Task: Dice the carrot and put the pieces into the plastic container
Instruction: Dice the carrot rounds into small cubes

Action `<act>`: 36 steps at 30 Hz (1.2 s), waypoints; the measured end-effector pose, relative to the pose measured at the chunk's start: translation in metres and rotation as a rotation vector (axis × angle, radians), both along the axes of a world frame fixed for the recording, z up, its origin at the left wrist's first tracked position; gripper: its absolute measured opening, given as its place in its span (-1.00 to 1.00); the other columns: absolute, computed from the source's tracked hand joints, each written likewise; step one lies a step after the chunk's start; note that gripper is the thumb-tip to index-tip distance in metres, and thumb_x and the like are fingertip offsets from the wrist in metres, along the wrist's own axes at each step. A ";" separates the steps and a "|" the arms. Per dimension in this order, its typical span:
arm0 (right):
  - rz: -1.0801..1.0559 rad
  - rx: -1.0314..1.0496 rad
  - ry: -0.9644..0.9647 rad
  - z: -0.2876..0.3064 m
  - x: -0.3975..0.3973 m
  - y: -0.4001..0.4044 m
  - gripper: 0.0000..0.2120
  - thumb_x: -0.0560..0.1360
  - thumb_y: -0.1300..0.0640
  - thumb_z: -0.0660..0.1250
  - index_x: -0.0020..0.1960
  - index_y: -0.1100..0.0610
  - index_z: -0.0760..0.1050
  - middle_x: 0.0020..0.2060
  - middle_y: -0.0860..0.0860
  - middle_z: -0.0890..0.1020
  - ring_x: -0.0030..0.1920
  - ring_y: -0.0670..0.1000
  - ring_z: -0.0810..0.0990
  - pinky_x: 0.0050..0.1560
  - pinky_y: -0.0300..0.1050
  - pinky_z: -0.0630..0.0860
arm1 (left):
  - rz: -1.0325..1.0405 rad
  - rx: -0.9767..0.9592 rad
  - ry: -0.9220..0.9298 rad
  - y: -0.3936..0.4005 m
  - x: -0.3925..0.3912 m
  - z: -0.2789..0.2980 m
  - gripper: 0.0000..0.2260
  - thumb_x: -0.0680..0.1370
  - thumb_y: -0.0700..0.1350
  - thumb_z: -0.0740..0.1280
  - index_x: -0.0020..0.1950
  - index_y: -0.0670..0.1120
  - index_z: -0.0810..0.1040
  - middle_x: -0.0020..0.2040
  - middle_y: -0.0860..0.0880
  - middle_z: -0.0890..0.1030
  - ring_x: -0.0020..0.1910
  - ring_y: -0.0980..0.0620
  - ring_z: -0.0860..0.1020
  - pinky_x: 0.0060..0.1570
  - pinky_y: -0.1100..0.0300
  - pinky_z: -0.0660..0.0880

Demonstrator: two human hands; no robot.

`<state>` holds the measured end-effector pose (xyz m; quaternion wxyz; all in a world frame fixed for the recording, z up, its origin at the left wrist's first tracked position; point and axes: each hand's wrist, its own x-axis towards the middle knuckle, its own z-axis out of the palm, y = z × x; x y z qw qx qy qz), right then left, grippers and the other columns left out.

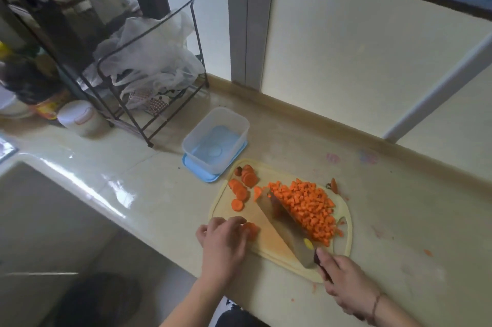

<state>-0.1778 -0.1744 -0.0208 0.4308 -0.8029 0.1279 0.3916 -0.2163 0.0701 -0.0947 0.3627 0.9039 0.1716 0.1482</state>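
Left grip: the left hand (222, 242) lies knuckles-up on the near left part of the cutting board (277, 244); its curled fingertips press on a small stack of carrot slices (251, 229)
Right grip: the right hand (343, 284) is wrapped round the dark handle of the knife (286, 225); the broad blade stands on edge across the board
Diced carrot: a heap of diced carrot (310, 205) lies against the far face of the blade, well apart from the left hand
Uncut rounds: loose carrot rounds (241, 188) sit at the board's far left corner
Container: the plastic container (215, 137) holds no carrot; it stands on a blue lid (202, 173), just beyond the board
Desk: glossy cream desk (138, 174); carrot scraps right of the board
Room: black wire rack (149, 73) holding plastic bags at far left; pale wall panels behind
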 end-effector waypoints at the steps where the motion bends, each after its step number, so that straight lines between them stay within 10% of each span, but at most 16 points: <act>1: 0.008 -0.008 -0.005 0.000 0.004 -0.001 -0.55 0.56 -0.24 0.10 -0.31 0.08 0.34 -0.53 0.02 0.28 -0.59 -0.03 0.18 -0.56 -0.31 0.09 | 0.006 0.024 -0.016 -0.007 0.000 -0.001 -0.89 0.49 0.06 0.38 -0.05 0.09 0.67 -0.19 0.35 0.40 -0.08 0.03 0.47 -0.03 0.18 0.04; 14: 0.507 -0.088 -0.352 -0.006 -0.009 -0.006 -0.50 0.54 -0.24 0.04 -0.28 0.13 0.46 -0.37 0.01 0.59 -0.28 -0.08 0.56 -0.16 -0.09 0.49 | -0.195 0.250 -0.215 -0.028 -0.010 -0.027 -0.84 0.62 -0.05 0.36 0.08 -0.11 0.64 0.17 -0.01 0.53 0.12 -0.06 0.49 0.16 0.07 0.35; 36: 0.381 -0.180 -0.379 0.000 -0.018 -0.008 -0.11 0.18 -0.66 -0.29 -0.33 0.07 0.43 -0.36 -0.07 0.62 -0.28 -0.15 0.58 -0.26 -0.22 0.43 | -0.358 0.227 -0.129 -0.018 -0.015 -0.034 -0.69 0.50 -0.31 0.50 0.24 -0.19 0.64 0.28 -0.12 0.57 0.25 -0.17 0.50 0.19 -0.09 0.53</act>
